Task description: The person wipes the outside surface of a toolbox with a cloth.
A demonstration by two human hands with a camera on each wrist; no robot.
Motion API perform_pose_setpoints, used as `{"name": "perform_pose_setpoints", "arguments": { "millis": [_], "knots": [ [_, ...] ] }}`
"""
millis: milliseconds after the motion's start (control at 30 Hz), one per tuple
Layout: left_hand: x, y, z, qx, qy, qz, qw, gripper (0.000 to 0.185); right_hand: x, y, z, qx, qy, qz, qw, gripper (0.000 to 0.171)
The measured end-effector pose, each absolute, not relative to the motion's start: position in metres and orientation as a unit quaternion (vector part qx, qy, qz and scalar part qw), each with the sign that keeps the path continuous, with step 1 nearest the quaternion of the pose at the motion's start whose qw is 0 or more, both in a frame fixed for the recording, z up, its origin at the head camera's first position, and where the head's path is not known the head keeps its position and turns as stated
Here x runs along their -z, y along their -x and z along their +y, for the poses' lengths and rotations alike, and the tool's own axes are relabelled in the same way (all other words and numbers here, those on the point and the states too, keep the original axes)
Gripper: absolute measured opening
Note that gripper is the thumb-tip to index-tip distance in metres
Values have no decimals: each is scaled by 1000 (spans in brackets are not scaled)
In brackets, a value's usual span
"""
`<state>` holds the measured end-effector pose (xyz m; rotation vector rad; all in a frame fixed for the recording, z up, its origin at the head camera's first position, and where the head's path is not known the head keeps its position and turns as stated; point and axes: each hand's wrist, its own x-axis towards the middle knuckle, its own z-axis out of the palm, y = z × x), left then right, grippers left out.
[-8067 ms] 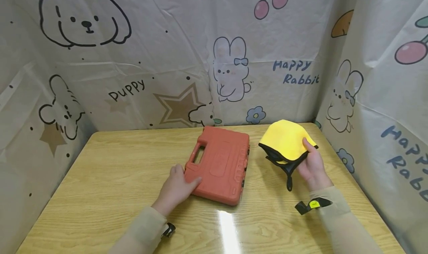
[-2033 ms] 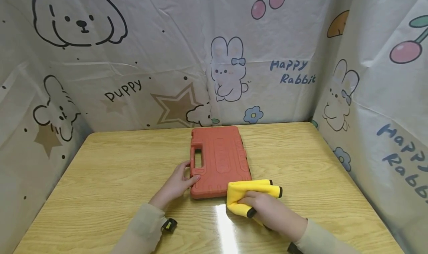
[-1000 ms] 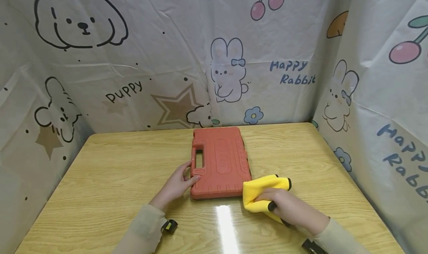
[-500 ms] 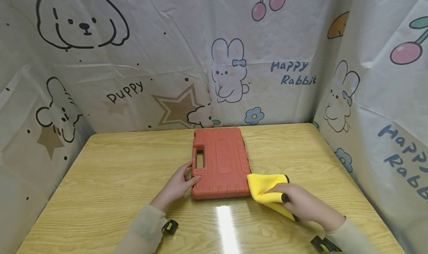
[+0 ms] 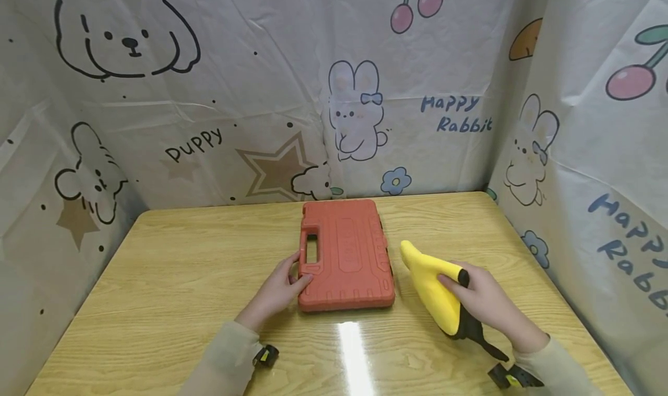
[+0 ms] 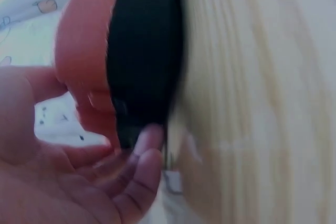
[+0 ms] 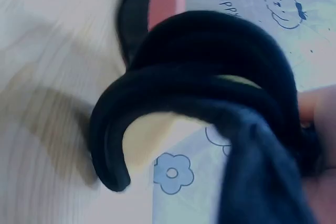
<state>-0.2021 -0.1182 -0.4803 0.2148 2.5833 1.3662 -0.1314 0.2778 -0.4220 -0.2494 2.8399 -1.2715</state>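
A red tool case (image 5: 347,257) with a cut-out handle lies flat on the table. My left hand (image 5: 273,289) grips its near-left edge, thumb on top. In the left wrist view the fingers (image 6: 139,187) reach the black lower half (image 6: 144,51) of the case. My right hand (image 5: 485,300) pinches a folded yellow cloth (image 5: 433,291), thumb on the yellow side. The cloth is held to the right of the case, apart from it, with a black loop (image 5: 490,347) hanging down. In the right wrist view its black edging (image 7: 210,30) curves across and hides most of the hand.
The wooden table (image 5: 209,251) extends on both sides of the case. Patterned white sheets (image 5: 250,94) hang behind and at the sides. A bright reflection (image 5: 355,355) lies on the near tabletop.
My right hand has moved the cloth rightward along the case's near edge, then away from its corner. The case sits straighter than 8 seconds ago. My left hand has kept its hold.
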Motion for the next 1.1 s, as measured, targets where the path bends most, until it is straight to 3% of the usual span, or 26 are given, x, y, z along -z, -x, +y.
{"name": "perform_pose_setpoints", "arguments": {
  "millis": [300,633,1100],
  "knots": [
    [465,182,-92,-462,-32,882,81,72,407,138,278,518,-40,855,-12,52],
    [474,176,-79,-445,-10,893,72,87,406,148,278,638,-83,765,-36,64],
    [473,177,-82,-454,-18,888,77,88,411,166,287,793,-80,603,-25,47]
  ]
}}
